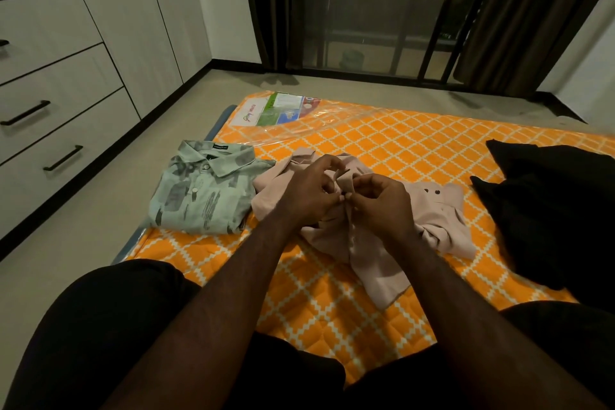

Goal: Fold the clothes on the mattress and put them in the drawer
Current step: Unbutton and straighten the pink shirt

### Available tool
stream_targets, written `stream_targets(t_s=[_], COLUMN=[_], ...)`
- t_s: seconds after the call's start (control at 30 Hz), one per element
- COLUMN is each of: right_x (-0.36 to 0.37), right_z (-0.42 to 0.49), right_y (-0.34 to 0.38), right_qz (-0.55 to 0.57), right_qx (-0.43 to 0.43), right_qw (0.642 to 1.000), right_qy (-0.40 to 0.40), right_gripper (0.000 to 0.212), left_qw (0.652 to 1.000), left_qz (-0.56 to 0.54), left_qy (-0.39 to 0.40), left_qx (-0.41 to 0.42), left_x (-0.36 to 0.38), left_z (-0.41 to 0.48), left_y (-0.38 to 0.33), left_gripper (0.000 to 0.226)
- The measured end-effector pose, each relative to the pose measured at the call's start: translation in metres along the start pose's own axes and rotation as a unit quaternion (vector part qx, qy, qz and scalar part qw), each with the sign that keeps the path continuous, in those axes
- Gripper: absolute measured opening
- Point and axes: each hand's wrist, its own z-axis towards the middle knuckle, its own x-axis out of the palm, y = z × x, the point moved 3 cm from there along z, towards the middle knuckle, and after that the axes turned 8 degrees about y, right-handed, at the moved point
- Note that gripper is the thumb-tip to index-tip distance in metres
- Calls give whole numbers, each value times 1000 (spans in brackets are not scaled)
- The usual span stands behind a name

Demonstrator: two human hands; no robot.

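Observation:
A pale pink shirt (439, 220) lies crumpled in the middle of the orange patterned mattress (382, 143). My left hand (309, 190) and my right hand (379, 203) meet over it, and both pinch its button strip near the collar. To the left of it rests a folded pale green printed shirt (199, 190), collar up, near the mattress's left edge. White drawers (63, 130) with black handles line the left wall and are shut.
Black cloth or cushions (559, 210) lie on the mattress's right side. A label under clear plastic (276, 110) covers the far end of the mattress. Beyond it are a dark window and curtains (366, 10). My legs in black frame the near edge.

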Motion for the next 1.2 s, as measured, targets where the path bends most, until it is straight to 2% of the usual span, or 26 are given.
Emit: stream_targets(t_s=[0.13,0.27,0.37,0.47,0.6,0.67,0.77,0.97,1.13,1.2], right_x=[2,0,-1,0,-1,-3,-7,-10,-10,-11], right_z=[-3,-2,-1,1,2,2,2,3,5,5], right_y=[8,8,8,6,3,2,-1,0,-3,-3], right_qz=[-52,-51,-62,-47,-5,-4,39,41,37,27], right_qx=[-43,-45,-60,-66,-44,-50,-27,-20,-16,-15], right_qw=[998,998,996,995,998,997,996,995,996,997], right_qy=[10,15,30,50,53,58,74,87,77,71], right_gripper=[20,19,18,19,32,32,18,27,29,28], left_qw=[1000,997,994,995,997,998,998,1000,995,995], left_qz=[22,36,42,51,45,42,31,7,-5,-22], left_qy=[-7,19,29,25,-6,-10,-6,-18,-100,-99], left_qx=[4,64,93,83,57,50,52,23,-7,-21], left_x=[1,1,-1,1,1,1,0,1,6,9], left_z=[1,0,-3,-3,-1,-1,-4,-5,-7,-6], left_y=[3,0,-4,-2,5,7,6,9,9,12], left_gripper=[50,64,62,49,33,32,32,36,28,27])
